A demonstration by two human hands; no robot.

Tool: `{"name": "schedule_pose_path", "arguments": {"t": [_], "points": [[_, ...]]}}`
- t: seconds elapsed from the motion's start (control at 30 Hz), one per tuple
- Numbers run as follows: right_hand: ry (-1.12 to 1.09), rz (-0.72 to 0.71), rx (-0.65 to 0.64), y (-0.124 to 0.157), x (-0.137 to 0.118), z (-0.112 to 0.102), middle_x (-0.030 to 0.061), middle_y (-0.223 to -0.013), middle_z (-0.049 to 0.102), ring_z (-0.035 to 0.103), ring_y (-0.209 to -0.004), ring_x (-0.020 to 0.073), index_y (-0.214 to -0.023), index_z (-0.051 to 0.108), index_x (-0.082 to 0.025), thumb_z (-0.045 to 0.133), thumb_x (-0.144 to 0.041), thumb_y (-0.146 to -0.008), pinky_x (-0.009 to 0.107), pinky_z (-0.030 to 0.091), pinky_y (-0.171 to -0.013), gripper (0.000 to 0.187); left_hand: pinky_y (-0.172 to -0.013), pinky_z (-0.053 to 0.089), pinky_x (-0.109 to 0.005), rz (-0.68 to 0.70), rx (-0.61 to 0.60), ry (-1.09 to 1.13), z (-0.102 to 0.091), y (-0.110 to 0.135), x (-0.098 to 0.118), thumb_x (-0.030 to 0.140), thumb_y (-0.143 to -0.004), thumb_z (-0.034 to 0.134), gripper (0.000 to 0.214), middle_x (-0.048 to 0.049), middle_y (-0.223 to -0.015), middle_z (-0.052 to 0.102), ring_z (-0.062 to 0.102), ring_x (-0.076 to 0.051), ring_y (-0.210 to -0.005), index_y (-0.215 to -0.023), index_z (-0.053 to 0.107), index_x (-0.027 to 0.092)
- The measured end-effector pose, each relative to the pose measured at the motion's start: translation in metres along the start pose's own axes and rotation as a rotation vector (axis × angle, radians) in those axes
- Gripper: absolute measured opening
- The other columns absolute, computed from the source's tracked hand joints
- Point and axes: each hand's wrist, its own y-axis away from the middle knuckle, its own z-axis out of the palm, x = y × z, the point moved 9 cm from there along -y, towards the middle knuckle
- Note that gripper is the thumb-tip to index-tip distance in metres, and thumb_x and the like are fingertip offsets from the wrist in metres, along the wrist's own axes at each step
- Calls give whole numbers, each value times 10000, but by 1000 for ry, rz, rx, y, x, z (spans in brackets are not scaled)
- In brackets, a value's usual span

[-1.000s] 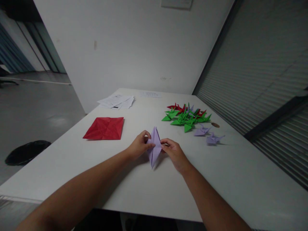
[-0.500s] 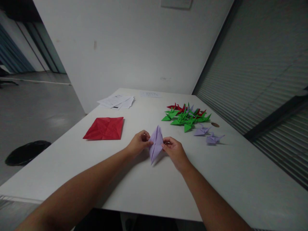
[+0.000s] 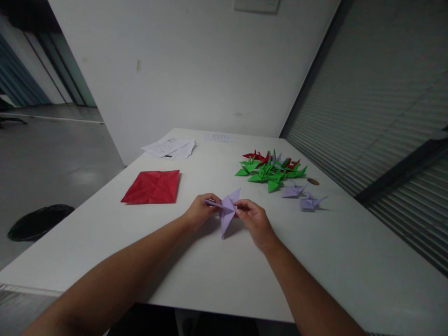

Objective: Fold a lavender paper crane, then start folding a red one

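Between my two hands is a light purple origami piece, held just above the table near the middle. One narrow point of it sticks out sideways over my left hand, whose fingers are closed on its left side. My right hand pinches its right edge between thumb and fingers. A wide flap rises at the top, and a long point hangs toward me. Two finished purple paper cranes stand to the right. Parts of the folded paper are hidden behind my fingers.
Green and red paper cranes lie heaped at the back right, by a brown round disc. Red creased paper lies at left, with printed sheets behind it. A black-lined bin stands on the floor.
The purple piece was an upright narrow diamond; now one narrow point is bent out to the left, over my left hand. Both hands keep nearly the same place.
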Motion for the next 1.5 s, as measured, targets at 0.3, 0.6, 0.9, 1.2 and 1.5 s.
{"name": "schedule_pose_path", "arguments": {"t": [0.3, 0.6, 0.9, 1.2, 1.5], "points": [[79, -42, -1, -1, 1, -5, 67, -964, 722, 662, -863, 214, -1003, 708, -214, 802, -405, -773, 349, 543, -821, 313, -730, 474, -309, -76, -5, 147, 1, 1, -6, 290, -637, 874, 264, -53, -763, 702, 626, -160, -713, -771, 716, 126], [-10, -32, -40, 1, -3, 3, 43, -947, 733, 673, -857, 199, -1006, 735, -211, 766, -383, -814, 358, 551, -851, 260, -619, 436, -231, -63, 75, 269, -3, 1, -4, 275, -602, 902, 400, 47, -678, 605, 577, -105, -634, -758, 546, 178], [-45, -58, -49, 1, -7, 6, 30, -929, 732, 673, -851, 192, -973, 737, -233, 789, -347, -796, 355, 550, -859, 217, -625, 427, -247, -69, 9, 214, 3, 2, -4, 285, -642, 861, 270, 10, -687, 637, 562, -109, -628, -751, 654, 150], [27, -84, -22, -2, -3, 1, 35, -913, 711, 659, -849, 188, -954, 716, -224, 820, -354, -769, 336, 537, -817, 249, -681, 418, -255, -70, -57, 96, 10, 8, 4, 270, -713, 803, 207, -33, -787, 691, 580, -126, -713, -873, 760, 145], [73, -78, -55, -1, 4, 5, 6, -881, 644, 626, -785, 181, -990, 581, -236, 849, -381, -729, 310, 518, -716, 401, -752, 429, -283, 11, -150, -22, 20, 12, 14, 375, -797, 759, 234, -39, -793, 693, 588, -152, -769, -839, 764, 145]]}}
